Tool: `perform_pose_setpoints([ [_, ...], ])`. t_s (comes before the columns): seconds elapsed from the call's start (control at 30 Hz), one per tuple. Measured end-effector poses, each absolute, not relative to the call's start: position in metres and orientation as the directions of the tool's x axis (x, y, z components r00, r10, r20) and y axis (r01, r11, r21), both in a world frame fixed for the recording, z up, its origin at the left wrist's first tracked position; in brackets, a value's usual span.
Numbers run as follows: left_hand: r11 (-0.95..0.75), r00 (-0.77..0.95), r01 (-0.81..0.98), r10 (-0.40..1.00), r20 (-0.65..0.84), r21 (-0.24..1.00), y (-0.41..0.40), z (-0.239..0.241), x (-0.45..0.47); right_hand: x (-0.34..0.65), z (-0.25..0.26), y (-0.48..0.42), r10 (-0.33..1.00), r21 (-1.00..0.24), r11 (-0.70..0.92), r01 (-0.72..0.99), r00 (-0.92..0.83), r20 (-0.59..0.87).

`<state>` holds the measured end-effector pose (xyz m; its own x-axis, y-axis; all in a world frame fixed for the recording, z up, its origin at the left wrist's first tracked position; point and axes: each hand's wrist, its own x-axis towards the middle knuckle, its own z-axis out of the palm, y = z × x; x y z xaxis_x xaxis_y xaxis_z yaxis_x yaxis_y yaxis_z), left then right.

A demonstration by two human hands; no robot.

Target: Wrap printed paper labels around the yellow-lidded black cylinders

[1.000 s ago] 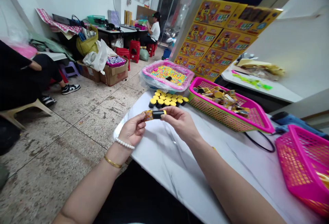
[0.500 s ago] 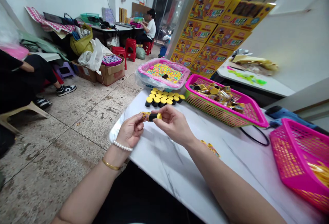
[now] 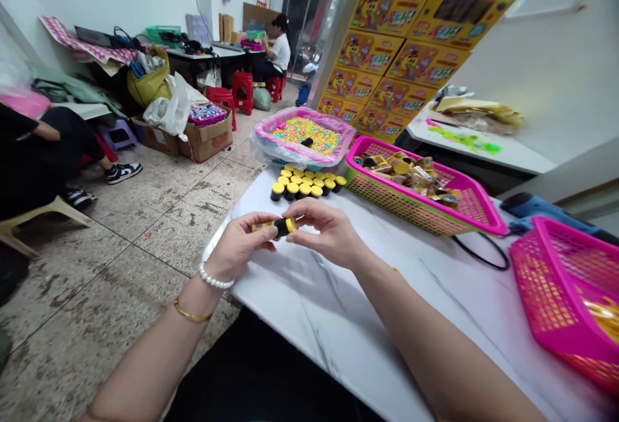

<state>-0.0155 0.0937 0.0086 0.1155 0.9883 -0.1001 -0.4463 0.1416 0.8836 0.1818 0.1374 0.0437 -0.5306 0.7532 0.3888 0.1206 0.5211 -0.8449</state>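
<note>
Both hands hold one small black tube with a yellow cap (image 3: 284, 226) over the near left corner of the white marble table (image 3: 367, 319). My left hand (image 3: 238, 245) pinches its wrapped end, where a yellow printed sleeve shows. My right hand (image 3: 325, 228) pinches the capped end with thumb and fingers. Beyond the hands stand several more black tubes with yellow caps (image 3: 304, 184) in rows on the table.
A pink tub of coloured candy beads (image 3: 304, 136) sits behind the tubes. A pink basket (image 3: 464, 215) holds several wrapped tubes; another pink basket (image 3: 565, 293) is at the right. Yellow boxes (image 3: 401, 67) are stacked behind. People sit at the left and far back.
Both hands have lowered slightly toward the table with the tube, and my fingers have closed further around it, covering more of the printed sleeve.
</note>
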Motion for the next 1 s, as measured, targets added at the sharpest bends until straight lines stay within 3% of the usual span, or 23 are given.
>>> perform_pose_setpoints([
  [0.2, 0.165, 0.242, -0.35, 0.967, -0.082, 0.922, 0.099, 0.005, -0.013, 0.183, 0.04, 0.14, 0.545, -0.572, 0.795, 0.199, -0.647, 0.533],
  [0.33, 0.179, 0.258, -0.405, 0.963, -0.075, 0.896, 0.106, 0.006, -0.004, 0.185, 0.034, 0.144, 0.503, -0.489, 0.846, 0.211, -0.617, 0.605],
  [0.5, 0.296, 0.269, -0.406, 0.943, -0.196, 0.865, 0.105, 0.004, -0.011, 0.188, 0.04, 0.146, 0.611, -0.592, 0.766, 0.25, -0.571, 0.549],
  [0.73, 0.122, 0.099, -0.414, 0.991, -0.088, 0.902, 0.102, 0.003, -0.009, 0.18, 0.033, 0.142, 0.774, -0.782, 0.581, 0.225, -0.451, 0.444],
  [0.8, 0.056, 0.042, -0.339, 0.998, -0.045, 0.939, 0.101, 0.005, -0.008, 0.173, 0.026, 0.14, 0.859, -0.873, 0.45, 0.19, -0.359, 0.365],
  [0.87, -0.008, -0.005, -0.262, 1.0, 0.007, 0.965, 0.1, 0.008, -0.007, 0.167, 0.021, 0.137, 0.925, -0.963, 0.243, 0.114, -0.325, 0.195],
  [0.93, -0.062, -0.008, -0.243, 0.998, 0.062, 0.968, 0.098, 0.009, -0.006, 0.164, 0.02, 0.135, 0.934, -0.997, 0.067, 0.043, -0.354, 0.048],
  [1.0, -0.08, 0.032, -0.267, 0.995, 0.092, 0.96, 0.096, 0.008, -0.006, 0.162, 0.021, 0.134, 0.922, -1.0, 0.003, 0.002, -0.388, 0.002],
])
